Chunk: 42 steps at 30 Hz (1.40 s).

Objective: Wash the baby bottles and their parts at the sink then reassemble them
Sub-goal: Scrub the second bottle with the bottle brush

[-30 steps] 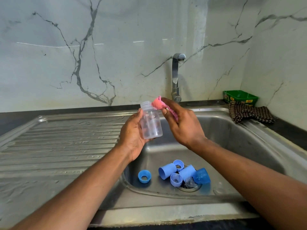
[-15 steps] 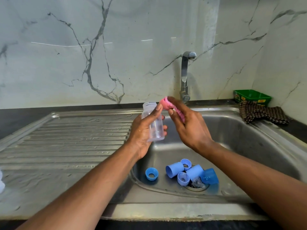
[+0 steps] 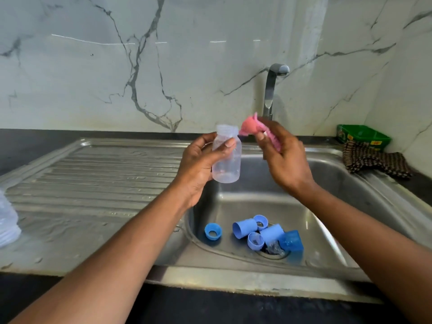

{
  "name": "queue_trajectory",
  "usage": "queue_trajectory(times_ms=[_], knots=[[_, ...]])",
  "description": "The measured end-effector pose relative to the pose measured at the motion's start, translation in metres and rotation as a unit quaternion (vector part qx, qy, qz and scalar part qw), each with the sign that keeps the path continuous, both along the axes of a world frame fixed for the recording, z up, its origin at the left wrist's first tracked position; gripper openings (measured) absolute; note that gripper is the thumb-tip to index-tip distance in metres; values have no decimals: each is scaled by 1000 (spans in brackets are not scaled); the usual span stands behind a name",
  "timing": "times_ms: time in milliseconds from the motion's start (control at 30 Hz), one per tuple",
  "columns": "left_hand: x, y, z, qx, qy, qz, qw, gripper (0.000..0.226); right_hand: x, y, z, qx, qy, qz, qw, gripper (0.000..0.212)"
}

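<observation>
My left hand (image 3: 198, 164) grips a clear, empty baby bottle (image 3: 228, 163) upright above the sink basin, thumb across its front. My right hand (image 3: 284, 157) pinches a pink scrubber (image 3: 251, 127) just right of the bottle's open threaded neck, touching or almost touching its rim. Down in the steel sink (image 3: 350, 206) lie several blue caps and collar rings (image 3: 244, 228), one ring (image 3: 212, 231) apart on the left, a darker blue cap (image 3: 292, 240) on the right, and a clear nipple (image 3: 274, 249) over the drain.
A steel tap (image 3: 271, 90) stands behind my hands; no water runs from it. The ribbed draining board (image 3: 93, 178) stretches left, with a clear ribbed container (image 3: 7, 223) at its left edge. A green tray (image 3: 363, 135) and a checked cloth (image 3: 376, 161) sit at the back right.
My hands and the bottle keep their pose. The pink scrubber has come a little higher, from beside the bottle's neck to level with its rim. The camera has swung left.
</observation>
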<state>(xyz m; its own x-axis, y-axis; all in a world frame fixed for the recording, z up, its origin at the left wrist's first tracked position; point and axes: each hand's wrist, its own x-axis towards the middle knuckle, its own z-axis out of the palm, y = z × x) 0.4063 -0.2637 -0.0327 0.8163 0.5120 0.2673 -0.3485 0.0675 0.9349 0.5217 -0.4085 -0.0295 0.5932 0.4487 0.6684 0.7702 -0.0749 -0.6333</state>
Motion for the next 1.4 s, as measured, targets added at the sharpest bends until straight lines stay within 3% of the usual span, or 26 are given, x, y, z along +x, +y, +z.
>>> queue_trajectory(times_ms=[67,133,200,300,367,500,567,633,700,767,933,1033,1133,1267,1400], knots=[[3,-1,-4,61,-13,3,998,50,-2,0,17,50,127,67,988,27],[5,0,-7,134,-25,13,991,58,-2,-5,29,0,234,138,962,17],[6,3,-10,210,-32,32,977,67,-2,-11,32,-76,276,182,941,15],[3,5,-12,316,-14,63,946,78,5,-17,31,-138,250,161,945,16],[2,6,-14,390,13,86,917,85,6,-19,32,-185,180,138,956,13],[3,3,-15,527,101,168,827,91,-3,-24,38,-241,37,109,964,15],[5,4,-15,540,113,184,813,89,-12,-23,37,-268,-41,79,959,20],[7,7,-16,517,101,161,834,86,-11,-18,31,-288,-139,16,947,33],[6,8,-18,493,84,124,857,82,-7,-18,23,-294,-177,-32,939,40],[5,7,-18,481,77,114,866,81,-1,-20,19,-292,-179,-39,939,44],[6,6,-20,442,91,143,881,76,-11,-17,22,-257,-181,52,948,42],[2,4,-16,429,86,121,891,81,-22,-9,32,-284,-214,25,934,38],[6,-6,-13,467,63,89,877,83,-19,-10,54,-318,-204,-31,926,37],[7,-8,-13,502,76,140,850,91,-29,-24,57,-292,-171,29,941,34],[12,-7,-14,527,51,117,840,68,-26,-26,35,-239,-181,-16,954,35]])
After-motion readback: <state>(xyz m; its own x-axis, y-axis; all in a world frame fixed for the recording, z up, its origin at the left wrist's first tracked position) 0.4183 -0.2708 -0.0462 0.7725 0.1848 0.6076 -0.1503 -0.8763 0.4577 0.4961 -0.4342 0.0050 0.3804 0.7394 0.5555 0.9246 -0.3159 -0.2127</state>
